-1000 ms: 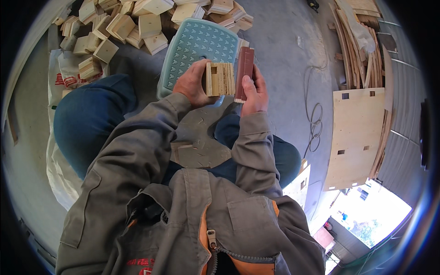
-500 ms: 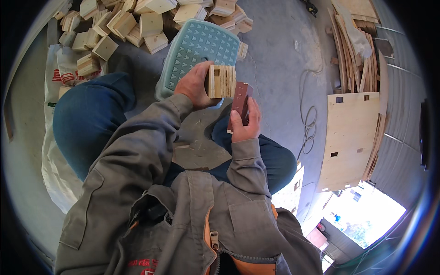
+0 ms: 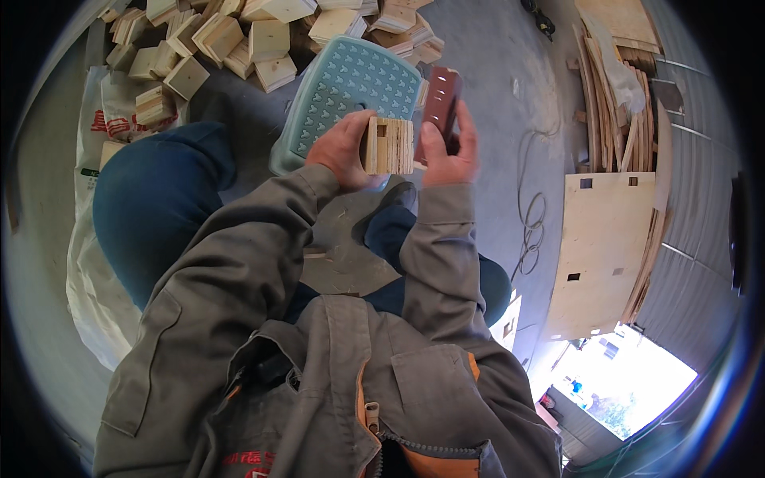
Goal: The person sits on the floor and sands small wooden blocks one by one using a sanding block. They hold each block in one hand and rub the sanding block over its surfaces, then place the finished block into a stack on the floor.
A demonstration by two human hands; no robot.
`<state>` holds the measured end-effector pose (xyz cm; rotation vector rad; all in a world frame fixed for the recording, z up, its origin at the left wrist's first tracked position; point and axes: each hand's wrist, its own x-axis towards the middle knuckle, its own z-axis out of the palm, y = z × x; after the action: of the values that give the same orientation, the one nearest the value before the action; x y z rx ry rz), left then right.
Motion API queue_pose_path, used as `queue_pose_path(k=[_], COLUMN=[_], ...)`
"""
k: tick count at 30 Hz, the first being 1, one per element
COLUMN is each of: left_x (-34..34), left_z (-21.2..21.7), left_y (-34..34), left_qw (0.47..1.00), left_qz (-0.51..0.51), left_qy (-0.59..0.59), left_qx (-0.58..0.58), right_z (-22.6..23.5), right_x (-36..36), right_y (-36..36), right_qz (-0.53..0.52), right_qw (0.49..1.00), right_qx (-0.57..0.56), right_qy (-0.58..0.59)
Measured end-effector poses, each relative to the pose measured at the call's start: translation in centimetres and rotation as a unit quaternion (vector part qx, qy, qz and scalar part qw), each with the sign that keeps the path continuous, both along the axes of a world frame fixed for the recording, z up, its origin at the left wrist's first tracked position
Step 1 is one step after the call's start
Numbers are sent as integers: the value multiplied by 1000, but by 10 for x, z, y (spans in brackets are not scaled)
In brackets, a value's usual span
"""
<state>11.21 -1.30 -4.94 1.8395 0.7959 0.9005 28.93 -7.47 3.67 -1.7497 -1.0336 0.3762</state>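
My left hand (image 3: 344, 149) is closed round the left side of a plywood block (image 3: 389, 146), made of several layers with a small square notch in its upper face. It holds the block over the near edge of a pale green plastic stool (image 3: 358, 76) with a raised pattern. In my right hand (image 3: 453, 151) is a reddish-brown sanding block (image 3: 440, 103), long and flat-sided, with a row of small staple-like marks. The sanding block stands tilted at the right side of the plywood block; its lower end is close against it, and whether they touch is hard to see.
Many plywood blocks (image 3: 219, 38) lie heaped beyond the stool and to its left. A white woven sack (image 3: 92, 239) is spread beside my left knee. On the right are a cable (image 3: 530, 231) on the floor, a notched plywood sheet (image 3: 602, 247) and stacked boards (image 3: 613, 111).
My right hand has moved the sanding block away from me and slightly right along the plywood block's side. The plywood block, in my left hand, has shifted only a little.
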Motion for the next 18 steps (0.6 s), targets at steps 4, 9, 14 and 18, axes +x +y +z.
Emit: queue_pose_path(k=[4, 9, 14, 18], left_x=[4, 2, 2, 2], left_z=[2, 0, 3, 2], left_y=[-2, -1, -1, 0], left_qw=[1000, 1000, 1000, 1000], left_qz=[4, 10, 3, 2], left_qy=[-3, 4, -3, -6], left_qx=[5, 1, -5, -3], right_z=[-7, -31, -25, -20], right_x=[20, -3, -9, 7], right_y=[-62, -121, -97, -51], right_qz=[-41, -28, 14, 47], right_qw=[996, 988, 991, 986], right_qx=[-76, -144, -120, -117], right_qy=[7, 54, 55, 109])
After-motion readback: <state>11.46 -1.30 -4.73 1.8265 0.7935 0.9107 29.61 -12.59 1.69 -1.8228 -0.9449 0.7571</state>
